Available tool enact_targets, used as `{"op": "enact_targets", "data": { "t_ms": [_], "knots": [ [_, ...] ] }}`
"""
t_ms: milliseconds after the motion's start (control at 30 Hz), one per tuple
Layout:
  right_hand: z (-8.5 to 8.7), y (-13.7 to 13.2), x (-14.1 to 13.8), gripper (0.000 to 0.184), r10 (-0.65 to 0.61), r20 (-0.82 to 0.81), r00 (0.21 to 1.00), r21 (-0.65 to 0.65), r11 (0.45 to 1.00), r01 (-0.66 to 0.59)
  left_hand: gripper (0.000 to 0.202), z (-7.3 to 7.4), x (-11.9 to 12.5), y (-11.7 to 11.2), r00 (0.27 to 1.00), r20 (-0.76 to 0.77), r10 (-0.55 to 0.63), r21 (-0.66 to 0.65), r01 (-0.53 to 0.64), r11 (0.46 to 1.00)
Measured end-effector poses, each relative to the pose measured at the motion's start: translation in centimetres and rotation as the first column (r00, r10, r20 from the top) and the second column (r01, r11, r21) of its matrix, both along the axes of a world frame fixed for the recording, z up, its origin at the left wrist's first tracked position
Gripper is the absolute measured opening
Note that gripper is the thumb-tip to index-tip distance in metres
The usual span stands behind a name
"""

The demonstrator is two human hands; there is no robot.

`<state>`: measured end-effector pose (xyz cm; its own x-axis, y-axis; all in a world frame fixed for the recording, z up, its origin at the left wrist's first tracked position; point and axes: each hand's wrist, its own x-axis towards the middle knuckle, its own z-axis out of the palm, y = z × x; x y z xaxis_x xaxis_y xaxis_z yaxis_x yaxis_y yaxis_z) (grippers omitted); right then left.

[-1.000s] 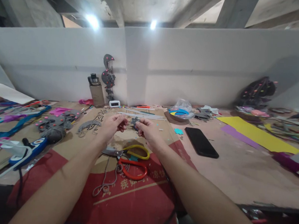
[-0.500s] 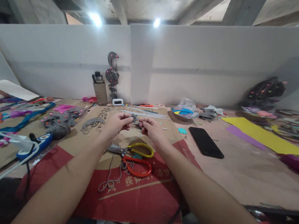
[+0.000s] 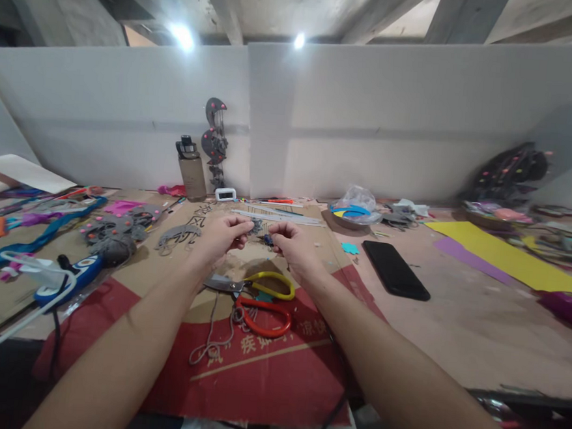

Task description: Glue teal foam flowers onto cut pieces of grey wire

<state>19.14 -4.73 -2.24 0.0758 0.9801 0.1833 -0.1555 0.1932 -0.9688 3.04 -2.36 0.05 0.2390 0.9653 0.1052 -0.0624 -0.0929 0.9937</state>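
Note:
My left hand [image 3: 226, 234] is closed, thumb and forefinger pinching a small grey piece [image 3: 258, 225] above the cardboard. Facing it across a narrow gap, my right hand [image 3: 291, 242] pinches a small dark blue thing [image 3: 267, 239], too small to name. Whether a thread joins the two pieces I cannot make out. Below my hands lie scissors [image 3: 269, 320] with one yellow and one red handle, blades toward the left. Grey cord [image 3: 204, 354] lies loosely looped beside and under the red handle. A grey crescent-shaped piece [image 3: 179, 234] rests left of my left hand.
A black phone [image 3: 394, 269] lies to the right, near a bowl [image 3: 351, 224] with plastic wrap. At the back stand a bottle [image 3: 192, 176] and a small white clock-like device [image 3: 225, 194]. A blue-and-white device [image 3: 68, 281] with a white cable sits at left, below grey pinned pieces [image 3: 118, 226].
My right hand has shifted slightly, and the dark blue thing at its fingertips shows more clearly. My left hand keeps its pinch almost unmoved.

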Motion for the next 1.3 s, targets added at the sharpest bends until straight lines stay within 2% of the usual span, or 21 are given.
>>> {"op": "enact_targets", "data": {
  "t_ms": [167,267,400,500,667,800,1133,1233,1300],
  "knots": [
    [0.1,-0.2,0.0,0.012,0.008,0.055,0.998,0.004,1.000,-0.008,0.032,-0.8,0.0,0.4,0.984,-0.175,0.043,0.070,-0.031,0.997],
    [-0.2,-0.2,0.0,0.012,0.022,0.085,0.996,0.020,1.000,-0.023,0.027,-1.1,0.3,0.3,0.940,-0.334,0.072,0.092,-0.044,0.995],
    [-1.0,0.2,-0.1,0.010,0.018,0.140,0.990,0.056,0.998,-0.026,0.010,-1.6,0.6,0.2,0.771,-0.627,0.109,0.176,0.004,0.984],
    [-1.6,0.4,-0.2,0.010,0.014,0.165,0.986,0.069,0.997,-0.026,0.007,-2.3,0.7,0.6,0.664,-0.737,0.127,0.207,0.043,0.977],
    [-2.1,0.6,-0.3,0.010,0.009,0.196,0.981,0.077,0.997,-0.024,0.011,-3.6,0.4,1.1,0.627,-0.773,0.099,0.215,0.112,0.970],
    [-2.2,0.6,-0.4,0.008,0.003,0.210,0.978,0.066,0.998,-0.017,0.011,-3.9,0.1,1.1,0.596,-0.801,0.061,0.187,0.153,0.970],
    [-2.5,0.2,-0.5,0.011,0.032,0.312,0.950,0.007,0.999,-0.036,0.014,-3.5,0.5,0.4,0.570,-0.821,0.037,0.172,0.186,0.967],
    [-2.6,0.2,-0.5,0.019,0.030,0.371,0.928,0.025,0.999,-0.042,0.011,-3.3,0.3,0.7,0.552,-0.830,0.079,0.213,0.182,0.960],
    [-2.7,0.2,-0.5,0.021,0.022,0.405,0.914,0.044,0.998,-0.044,0.011,-2.6,-0.5,1.1,0.578,-0.804,0.138,0.281,0.166,0.945]
  ]
}}
